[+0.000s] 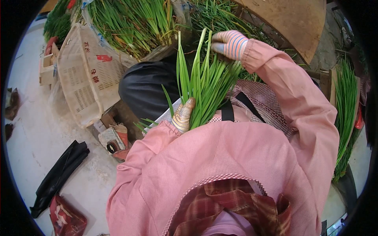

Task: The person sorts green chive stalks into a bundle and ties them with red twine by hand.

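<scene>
A bunch of garlic chives (204, 88), long flat green leaves with pale stalk ends, lies across my lap with those ends pointing away from me. My left hand (183, 114), in a striped knit glove, is closed round the bunch near its leafy end, thumb on top. A few stalks stick out beyond the rest at the far end. Beside them is my right hand (229, 44), gloved in striped knit with dirty fingertips. Its fingers curl down at the right edge of the bunch; what lies between them is hidden.
A large heap of chives (130, 25) fills a plastic-lined container ahead. Left of it leans a pale plastic basket (86, 74). A wooden board (291, 23) stands far right, more chives (345, 114) at the right edge. A black folded sheet (59, 177) lies on the left floor.
</scene>
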Demonstrator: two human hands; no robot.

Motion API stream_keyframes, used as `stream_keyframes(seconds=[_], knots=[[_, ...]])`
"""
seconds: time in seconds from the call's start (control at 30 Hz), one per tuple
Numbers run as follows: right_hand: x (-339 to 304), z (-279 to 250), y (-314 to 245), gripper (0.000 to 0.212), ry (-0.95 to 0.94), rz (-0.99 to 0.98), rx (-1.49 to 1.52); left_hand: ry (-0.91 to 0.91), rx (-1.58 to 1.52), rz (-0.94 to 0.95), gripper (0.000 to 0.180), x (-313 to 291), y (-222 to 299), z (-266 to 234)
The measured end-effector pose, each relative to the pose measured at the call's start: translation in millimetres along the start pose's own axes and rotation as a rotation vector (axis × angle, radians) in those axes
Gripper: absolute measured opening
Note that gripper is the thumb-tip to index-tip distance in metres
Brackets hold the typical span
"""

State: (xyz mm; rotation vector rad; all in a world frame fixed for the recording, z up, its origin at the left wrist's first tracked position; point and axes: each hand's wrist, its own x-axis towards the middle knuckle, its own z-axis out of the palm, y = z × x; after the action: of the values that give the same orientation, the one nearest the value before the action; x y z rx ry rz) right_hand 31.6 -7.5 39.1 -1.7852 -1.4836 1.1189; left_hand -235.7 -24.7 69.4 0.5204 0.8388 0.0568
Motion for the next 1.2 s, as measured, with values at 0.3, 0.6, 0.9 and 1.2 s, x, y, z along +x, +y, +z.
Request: stream_keyframes(seconds=[0.3, 0.6, 0.9, 1.2], knots=[[29, -186, 5, 0.009, 0.876, -0.048, -0.121, -0.079, -0.089, 0.082, 0.058, -8, 4, 11], [-1, -15, -3, 0.036, -0.01, 0.1, 0.031, -0.003, -0.154, 0.08, 0.048, -7, -5, 5], [-15, 14, -10, 0.024, -0.064, 0.4, 0.522, -0.023, -0.105, 0.181, 0.041, -9, -5, 12], [16, -5, 24, 0.028, 0.078, 0.233, 0.286, 0.087, -0.131, 0.137, 0.043, -11, -10, 0]])
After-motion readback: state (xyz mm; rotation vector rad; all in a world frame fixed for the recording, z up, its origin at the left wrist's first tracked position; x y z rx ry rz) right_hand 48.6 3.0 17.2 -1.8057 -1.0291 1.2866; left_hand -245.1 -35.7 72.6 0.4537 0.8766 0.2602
